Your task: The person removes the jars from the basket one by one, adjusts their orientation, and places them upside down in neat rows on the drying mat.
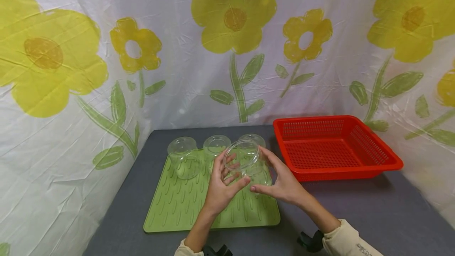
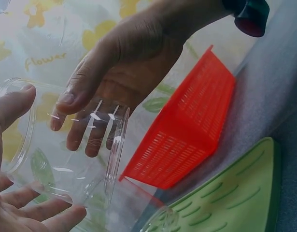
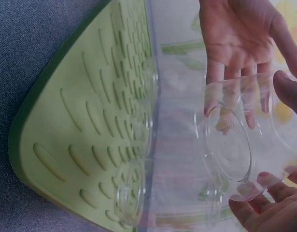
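Observation:
Both hands hold a clear, see-through jar (image 1: pixel 242 156) above the green mat (image 1: pixel 199 212), its round rim tilted toward the head camera. My left hand (image 1: pixel 222 192) is on the jar's left, and its fingers show through the clear wall. In the left wrist view the thumb and fingers lie on opposite sides of the jar (image 2: pixel 66 150). On the right, my right hand (image 1: pixel 282 183) curves round the jar, thumb apart from the fingers. Three similar jars stand along the mat's back: a left jar (image 1: pixel 183 160), a middle jar (image 1: pixel 216 145) and a right jar (image 1: pixel 252 138), partly hidden behind the held one.
A red slotted basket (image 1: pixel 339 172) sits at the back right of the dark grey table (image 1: pixel 124 216). Behind the table hangs a white sheet (image 1: pixel 181 70) printed with yellow flowers.

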### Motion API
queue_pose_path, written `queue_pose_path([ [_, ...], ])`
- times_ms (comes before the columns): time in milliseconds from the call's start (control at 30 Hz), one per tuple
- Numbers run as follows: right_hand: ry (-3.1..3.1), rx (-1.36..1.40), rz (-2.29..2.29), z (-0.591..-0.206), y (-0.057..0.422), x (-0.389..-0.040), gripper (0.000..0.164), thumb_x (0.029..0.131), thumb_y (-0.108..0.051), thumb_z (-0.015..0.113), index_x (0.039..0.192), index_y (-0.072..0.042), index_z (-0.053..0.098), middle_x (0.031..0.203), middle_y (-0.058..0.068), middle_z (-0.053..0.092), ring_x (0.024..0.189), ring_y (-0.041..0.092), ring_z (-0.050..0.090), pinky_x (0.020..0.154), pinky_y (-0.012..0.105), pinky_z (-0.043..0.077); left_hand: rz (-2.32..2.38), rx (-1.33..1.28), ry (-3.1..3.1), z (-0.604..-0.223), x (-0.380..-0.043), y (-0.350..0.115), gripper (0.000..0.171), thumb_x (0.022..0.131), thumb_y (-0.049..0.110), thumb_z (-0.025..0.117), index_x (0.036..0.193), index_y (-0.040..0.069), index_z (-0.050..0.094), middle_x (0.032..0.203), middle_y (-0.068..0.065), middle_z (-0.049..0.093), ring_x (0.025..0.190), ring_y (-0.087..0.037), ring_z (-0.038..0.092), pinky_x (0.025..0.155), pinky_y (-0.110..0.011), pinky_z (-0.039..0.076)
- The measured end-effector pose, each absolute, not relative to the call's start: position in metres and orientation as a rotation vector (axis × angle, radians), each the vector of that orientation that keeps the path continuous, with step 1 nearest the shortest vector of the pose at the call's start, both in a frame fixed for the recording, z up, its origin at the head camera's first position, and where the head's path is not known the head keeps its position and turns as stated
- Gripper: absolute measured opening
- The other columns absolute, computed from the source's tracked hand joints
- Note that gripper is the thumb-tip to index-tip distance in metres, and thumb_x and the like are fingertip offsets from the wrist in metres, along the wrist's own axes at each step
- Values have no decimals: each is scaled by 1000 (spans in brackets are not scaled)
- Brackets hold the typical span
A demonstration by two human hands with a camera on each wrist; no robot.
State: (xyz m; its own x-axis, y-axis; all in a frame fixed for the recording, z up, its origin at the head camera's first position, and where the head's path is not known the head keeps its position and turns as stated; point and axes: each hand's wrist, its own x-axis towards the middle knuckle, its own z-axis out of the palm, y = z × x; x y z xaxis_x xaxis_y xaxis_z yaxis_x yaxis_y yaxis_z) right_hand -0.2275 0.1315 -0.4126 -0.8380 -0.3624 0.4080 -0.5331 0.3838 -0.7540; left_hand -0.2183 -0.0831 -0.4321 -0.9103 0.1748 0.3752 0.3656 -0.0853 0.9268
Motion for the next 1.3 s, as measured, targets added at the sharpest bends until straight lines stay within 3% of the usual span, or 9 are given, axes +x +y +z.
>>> queue_pose_path([
  [267,-2457,816,1435,-412,137,-227,104,76,-29,92,159,-19,32,161,10,42,145,32,45,113,60,40,-2148,-642,-2052,-432,-219,-85,104,86,21,84,164,16,14,163,-13,35,143,-37,46,113,-51,46],
  [600,-2490,848,1344,-417,144,-226,105,73,-31,94,158,-14,35,158,11,45,142,29,48,111,57,43,-1921,-691,-2173,-423,-221,-94,105,83,27,87,163,25,19,166,-15,28,149,-42,36,115,-61,39],
  [800,-2513,897,1297,-421,143,-224,107,72,-33,95,159,-18,35,154,11,48,138,25,49,108,55,47,-1731,-709,-2338,-409,-219,-98,111,78,30,90,162,37,18,168,-2,25,154,-38,29,117,-63,36],
  [1033,-2543,932,1208,-424,142,-221,109,70,-27,96,160,-22,34,153,9,49,129,26,52,97,50,53,-1391,-727,-2604,-393,-217,-97,114,74,50,90,159,51,13,167,9,26,155,-28,29,115,-65,36],
  [1133,-2551,951,1185,-423,142,-220,111,70,-29,96,160,-24,32,153,9,48,131,25,51,98,53,52,-1293,-764,-2656,-387,-217,-96,112,75,52,88,160,49,15,166,6,31,156,-28,27,116,-66,35],
  [1300,-2560,975,1186,-422,142,-218,111,71,-30,95,161,-27,30,153,9,47,134,28,49,99,60,50,-1183,-841,-2652,-384,-216,-97,96,78,51,86,158,35,36,159,2,42,149,-29,40,112,-61,42],
])
